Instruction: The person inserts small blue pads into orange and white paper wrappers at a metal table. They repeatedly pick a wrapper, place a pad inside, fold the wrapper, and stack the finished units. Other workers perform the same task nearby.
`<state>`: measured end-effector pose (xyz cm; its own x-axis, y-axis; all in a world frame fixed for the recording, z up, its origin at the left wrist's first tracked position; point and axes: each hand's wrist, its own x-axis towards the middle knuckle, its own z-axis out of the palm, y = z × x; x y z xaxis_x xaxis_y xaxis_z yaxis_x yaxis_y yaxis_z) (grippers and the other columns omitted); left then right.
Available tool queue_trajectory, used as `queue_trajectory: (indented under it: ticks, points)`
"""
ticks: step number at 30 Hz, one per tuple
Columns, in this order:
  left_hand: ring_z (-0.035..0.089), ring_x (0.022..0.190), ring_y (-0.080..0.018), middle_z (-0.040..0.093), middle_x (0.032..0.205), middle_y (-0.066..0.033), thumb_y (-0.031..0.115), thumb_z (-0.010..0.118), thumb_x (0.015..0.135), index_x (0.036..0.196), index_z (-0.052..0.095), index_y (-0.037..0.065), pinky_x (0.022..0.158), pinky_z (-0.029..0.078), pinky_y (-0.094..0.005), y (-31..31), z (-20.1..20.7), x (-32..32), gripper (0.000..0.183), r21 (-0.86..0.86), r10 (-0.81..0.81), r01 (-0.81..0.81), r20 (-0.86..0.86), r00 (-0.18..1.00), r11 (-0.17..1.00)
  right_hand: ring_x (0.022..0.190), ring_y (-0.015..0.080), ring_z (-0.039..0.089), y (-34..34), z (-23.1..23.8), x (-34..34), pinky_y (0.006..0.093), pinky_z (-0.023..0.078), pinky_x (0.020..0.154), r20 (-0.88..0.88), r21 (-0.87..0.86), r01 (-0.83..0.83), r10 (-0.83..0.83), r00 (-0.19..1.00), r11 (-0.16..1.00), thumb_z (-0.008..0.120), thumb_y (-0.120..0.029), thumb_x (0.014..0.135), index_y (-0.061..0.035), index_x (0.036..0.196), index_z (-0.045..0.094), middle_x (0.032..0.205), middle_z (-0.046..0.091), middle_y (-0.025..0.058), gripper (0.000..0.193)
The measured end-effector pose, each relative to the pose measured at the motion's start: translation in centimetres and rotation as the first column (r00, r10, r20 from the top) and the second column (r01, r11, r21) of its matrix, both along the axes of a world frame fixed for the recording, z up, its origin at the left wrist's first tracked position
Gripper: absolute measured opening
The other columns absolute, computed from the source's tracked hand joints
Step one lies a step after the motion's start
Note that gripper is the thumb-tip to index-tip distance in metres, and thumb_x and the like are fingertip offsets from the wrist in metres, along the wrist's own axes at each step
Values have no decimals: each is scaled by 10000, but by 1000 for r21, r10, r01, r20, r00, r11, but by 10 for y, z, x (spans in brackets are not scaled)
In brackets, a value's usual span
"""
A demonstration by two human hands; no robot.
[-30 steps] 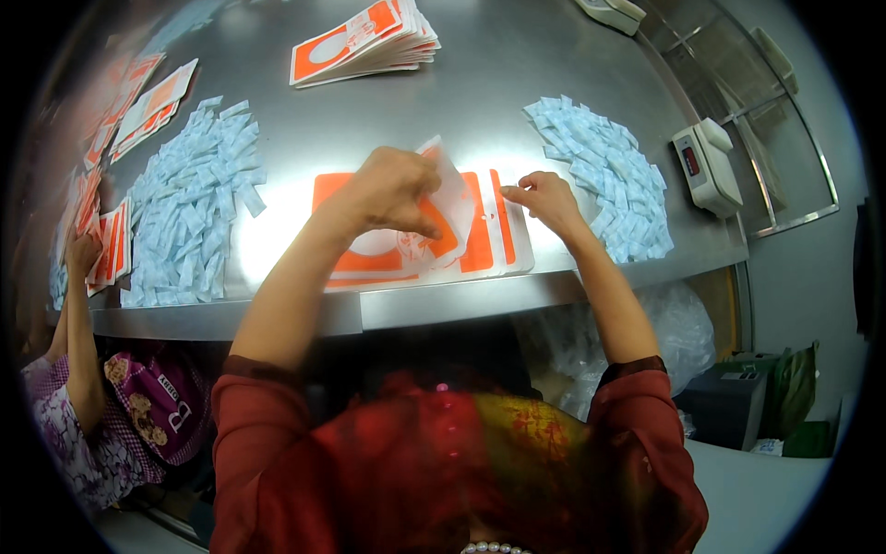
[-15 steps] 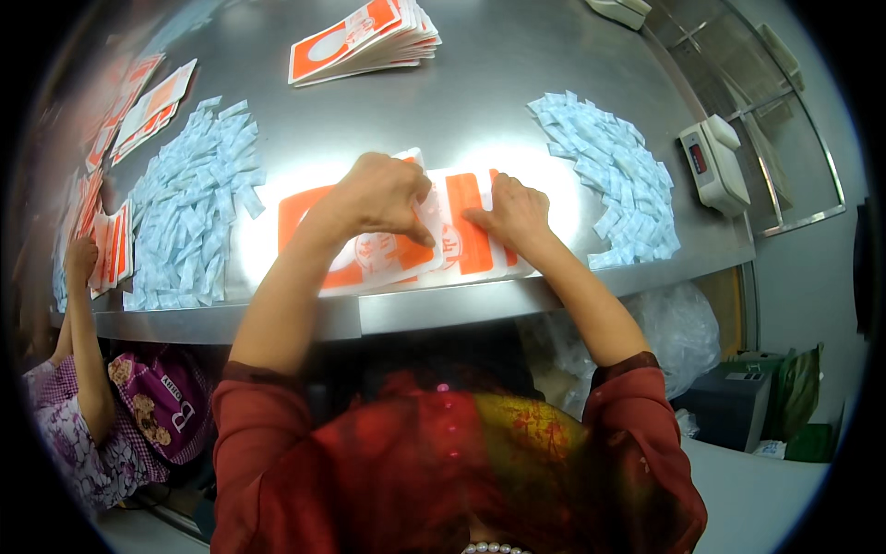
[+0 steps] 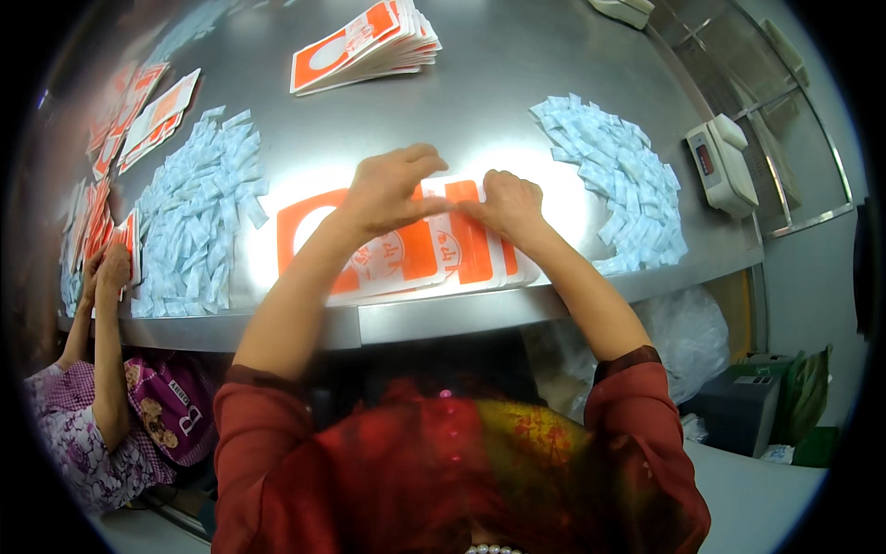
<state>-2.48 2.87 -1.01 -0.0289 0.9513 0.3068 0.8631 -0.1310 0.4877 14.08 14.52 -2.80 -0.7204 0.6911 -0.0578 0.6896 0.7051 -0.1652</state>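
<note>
Flat orange-and-white packaging bags (image 3: 397, 254) lie overlapped in front of me on the steel table (image 3: 443, 120). My left hand (image 3: 392, 189) is over them, its thumb and fingers apart, and nothing shows between them. My right hand (image 3: 508, 205) has its fingers curled at the upper right part of the bags and its thumb pointing left; it appears to grip their edges, though the fingertips are partly hidden. The two thumbs almost meet. Pale blue small sachets form a heap (image 3: 198, 217) on the left and another heap (image 3: 618, 180) on the right.
A fanned stack of orange-and-white bags (image 3: 369, 46) lies farther back. A white scale (image 3: 722, 166) stands at the right edge by a metal-framed panel (image 3: 784, 138). At left, a co-worker's hands (image 3: 111, 268) handle similar bags. Clear plastic (image 3: 688, 337) hangs below the table.
My left hand has lifted off the bags, its fingers opening out; the upper bag's edge it was at now lies flatter. The right hand has shifted slightly left. The co-worker's second hand has come into view.
</note>
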Motion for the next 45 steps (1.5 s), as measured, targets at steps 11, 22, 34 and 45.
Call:
queue_trajectory:
  ticks: [11, 22, 34, 45]
  points:
    - [502, 1013, -262, 564, 1057, -101, 274, 688, 715, 1098, 615, 69, 848, 427, -373, 28, -55, 1, 441, -326, 152, -181, -114, 982, 928, 650, 279, 619, -6, -15, -2, 384, 471, 624, -52, -112, -30, 24, 998, 993, 683, -420, 702, -6, 800, 601, 717, 637, 130, 434]
    - [529, 944, -251, 563, 1001, -94, 202, 768, 638, 1020, 642, 49, 804, 450, -342, 26, -43, -2, 430, -313, 225, -171, 145, 964, 934, 696, 273, 603, 0, -9, 8, 377, 474, 630, -246, -245, 49, -111, 963, 968, 634, -360, 702, -11, 722, 602, 746, 619, 123, 351]
    - [536, 857, -190, 556, 957, -46, 149, 800, 613, 1006, 654, 68, 742, 451, -308, 25, -48, -10, 427, -246, 220, -146, 310, 925, 958, 642, 162, 589, -3, 3, 10, 287, 478, 594, -487, -651, -109, -303, 819, 751, 676, -203, 699, 36, 816, 655, 727, 634, 109, 267]
    - [540, 743, -78, 578, 814, 17, 51, 745, 728, 884, 596, 48, 707, 449, -227, 14, -26, -17, 216, -190, 200, -78, 790, 580, 979, 598, 108, 532, -7, 18, 12, 260, 430, 554, -417, -826, -241, -264, 870, 510, 653, -215, 770, 34, 765, 655, 663, 596, 55, 249]
